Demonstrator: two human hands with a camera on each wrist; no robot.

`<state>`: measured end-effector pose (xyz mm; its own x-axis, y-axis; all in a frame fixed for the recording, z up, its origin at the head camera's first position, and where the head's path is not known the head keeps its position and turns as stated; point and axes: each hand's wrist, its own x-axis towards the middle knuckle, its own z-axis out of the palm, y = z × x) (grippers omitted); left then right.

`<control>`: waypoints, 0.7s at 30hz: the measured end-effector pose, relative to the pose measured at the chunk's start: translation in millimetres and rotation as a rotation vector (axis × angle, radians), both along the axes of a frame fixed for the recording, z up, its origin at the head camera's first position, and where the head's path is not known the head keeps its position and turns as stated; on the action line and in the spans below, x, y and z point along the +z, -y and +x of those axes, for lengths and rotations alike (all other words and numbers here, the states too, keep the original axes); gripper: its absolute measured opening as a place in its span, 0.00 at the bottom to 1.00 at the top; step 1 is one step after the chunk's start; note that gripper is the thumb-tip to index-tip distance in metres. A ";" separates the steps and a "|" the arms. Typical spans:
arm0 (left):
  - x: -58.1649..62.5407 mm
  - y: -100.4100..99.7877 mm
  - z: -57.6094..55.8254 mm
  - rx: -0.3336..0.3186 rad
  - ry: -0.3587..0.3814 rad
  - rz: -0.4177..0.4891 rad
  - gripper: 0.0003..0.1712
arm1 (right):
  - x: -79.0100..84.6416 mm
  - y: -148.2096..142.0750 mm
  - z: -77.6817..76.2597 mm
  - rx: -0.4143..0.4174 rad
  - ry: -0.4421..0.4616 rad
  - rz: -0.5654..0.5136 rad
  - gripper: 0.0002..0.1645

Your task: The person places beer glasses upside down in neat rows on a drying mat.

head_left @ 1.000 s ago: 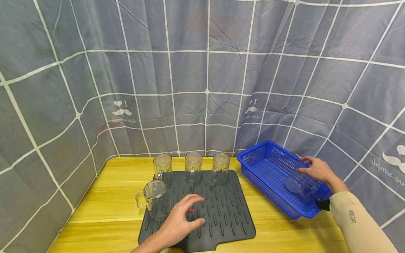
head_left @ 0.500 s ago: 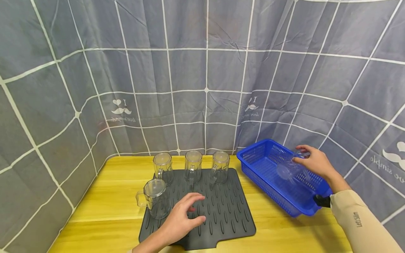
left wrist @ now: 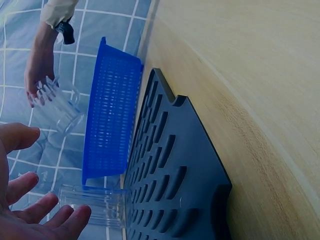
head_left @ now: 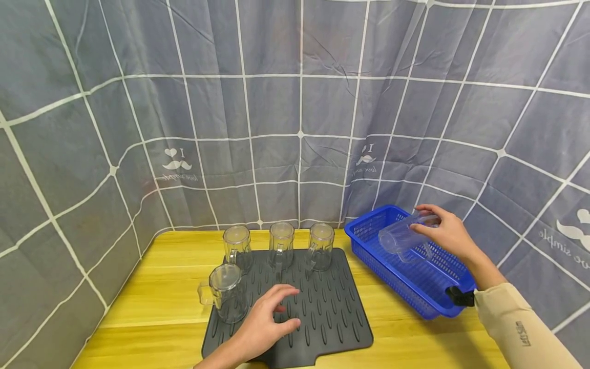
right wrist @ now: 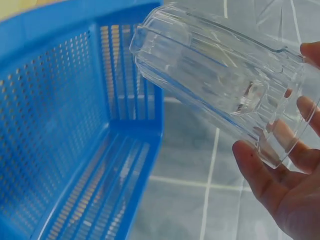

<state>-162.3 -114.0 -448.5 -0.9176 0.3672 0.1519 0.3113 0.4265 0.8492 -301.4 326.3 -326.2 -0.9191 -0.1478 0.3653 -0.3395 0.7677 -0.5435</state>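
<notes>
My right hand (head_left: 444,233) grips a clear glass mug (head_left: 401,237) near its rim, over the blue plastic basket (head_left: 392,277). The mug tilts on its side, base toward the left. In the right wrist view, fingers and thumb wrap the rim end of the mug (right wrist: 215,65), and the basket (right wrist: 50,100) is beside it. My left hand (head_left: 262,323) hovers above the dark grey drying mat (head_left: 322,307), fingers relaxed and apart, holding nothing. Near it an upside-down glass mug (head_left: 228,294) stands on the mat's left edge, its handle pointing left.
Three more upside-down mugs stand in a row along the mat's back edge: a left one (head_left: 238,248), a middle one (head_left: 281,246) and a right one (head_left: 320,247). A grey checked curtain (head_left: 276,107) hangs behind the yellow wooden table (head_left: 143,287).
My right hand has lifted the mug from low in the basket and moved it up and left. The left hand stays almost where it was.
</notes>
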 end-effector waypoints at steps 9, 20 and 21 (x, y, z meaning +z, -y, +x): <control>1.1 -0.2 0.6 -0.006 0.005 0.005 0.30 | 4.7 21.1 15.0 0.050 0.039 -0.097 0.33; 0.6 -1.1 -1.8 -0.004 0.009 0.017 0.30 | 5.5 39.4 23.8 0.133 0.091 -0.225 0.34; 0.4 -1.0 -1.8 -0.005 0.011 0.018 0.30 | 5.2 41.0 25.0 0.137 0.101 -0.235 0.34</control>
